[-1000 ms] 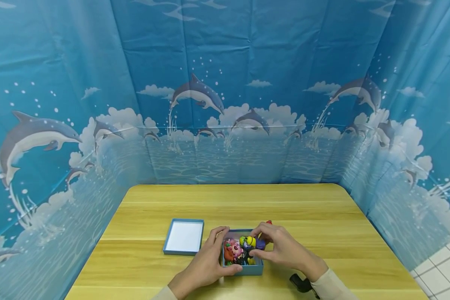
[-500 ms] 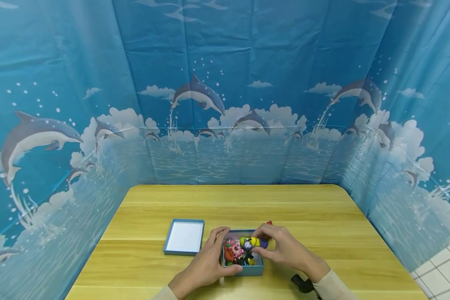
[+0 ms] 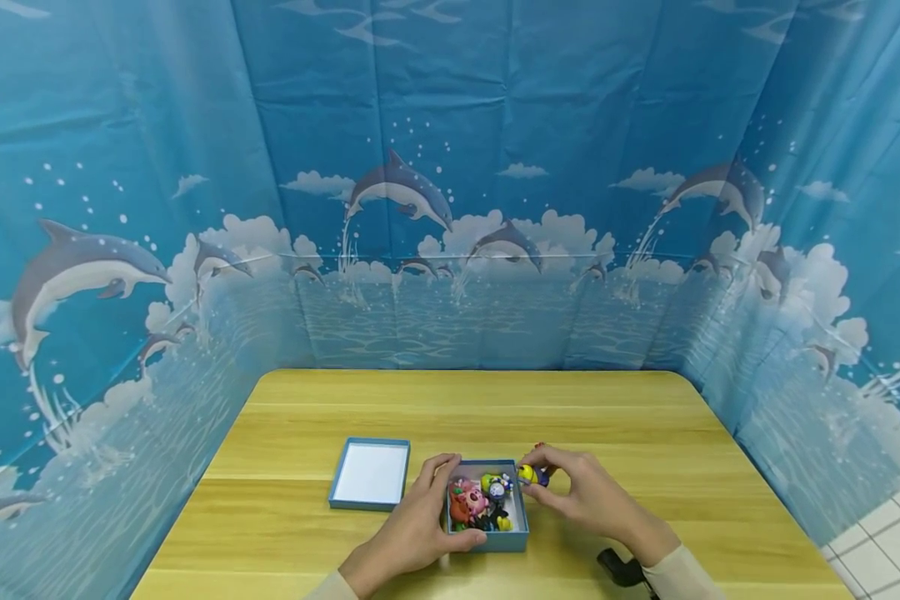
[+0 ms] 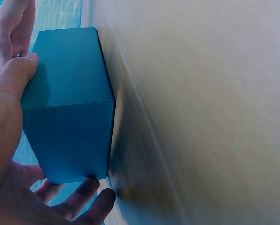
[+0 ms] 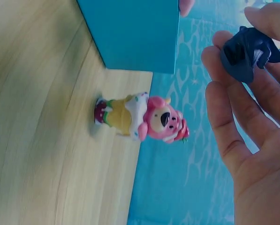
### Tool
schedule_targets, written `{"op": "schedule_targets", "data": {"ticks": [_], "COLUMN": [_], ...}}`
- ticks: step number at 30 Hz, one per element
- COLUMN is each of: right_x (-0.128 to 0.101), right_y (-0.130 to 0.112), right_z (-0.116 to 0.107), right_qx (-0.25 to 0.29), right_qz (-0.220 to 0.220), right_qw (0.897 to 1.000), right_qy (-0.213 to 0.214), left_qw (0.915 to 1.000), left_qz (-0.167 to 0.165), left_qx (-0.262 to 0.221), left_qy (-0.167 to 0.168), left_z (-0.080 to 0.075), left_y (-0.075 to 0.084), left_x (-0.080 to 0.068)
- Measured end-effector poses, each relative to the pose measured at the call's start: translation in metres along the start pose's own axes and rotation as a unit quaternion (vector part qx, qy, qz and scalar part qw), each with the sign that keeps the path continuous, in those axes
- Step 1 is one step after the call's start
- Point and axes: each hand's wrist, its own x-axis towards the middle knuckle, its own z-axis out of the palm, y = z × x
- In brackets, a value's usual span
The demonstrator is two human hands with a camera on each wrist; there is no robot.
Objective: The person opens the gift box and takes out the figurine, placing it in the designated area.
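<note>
- the right hand (image 3: 581, 493) has drawn a small yellow-and-blue figure (image 3: 528, 475) out of the blue box (image 3: 487, 540); half a second ago that figure was over the box's inside, and now it is pinched in the fingertips just beyond the right wall, above the bench (image 3: 645, 417).
- the left hand (image 3: 412, 533) stays curled round the box's left side, thumb on the near wall, bracing it.
- the box has not shifted; the other figures (image 3: 474, 502) remain packed inside.
- the pink figure (image 5: 144, 118) stands on the bench beside the box, as does the lid (image 3: 370, 473) to the left.
- by my reading, emptying goes on, one more figure is out.
</note>
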Motion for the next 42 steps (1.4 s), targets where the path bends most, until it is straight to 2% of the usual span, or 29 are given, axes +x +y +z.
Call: {"op": "schedule_targets", "data": {"ticks": [18, 33, 42], "right_x": [-0.017, -0.029, -0.032], "right_y": [0.014, 0.038, 0.051], "right_z": [-0.029, -0.039, -0.036], "right_qx": [-0.014, 0.013, 0.006], "right_qz": [0.058, 0.153, 0.175], "right_qw": [0.997, 0.988, 0.985], "right_qy": [0.056, 0.026, 0.012], "left_qw": [1.0, 1.0, 1.0], "left_qz": [0.002, 0.001, 0.002], "left_qx": [-0.001, -0.002, -0.003], "left_qy": [0.001, -0.002, -0.003], "left_z": [0.0, -0.002, -0.002], "left_y": [-0.001, -0.001, 0.0], "left_x": [-0.001, 0.0, 0.0]}}
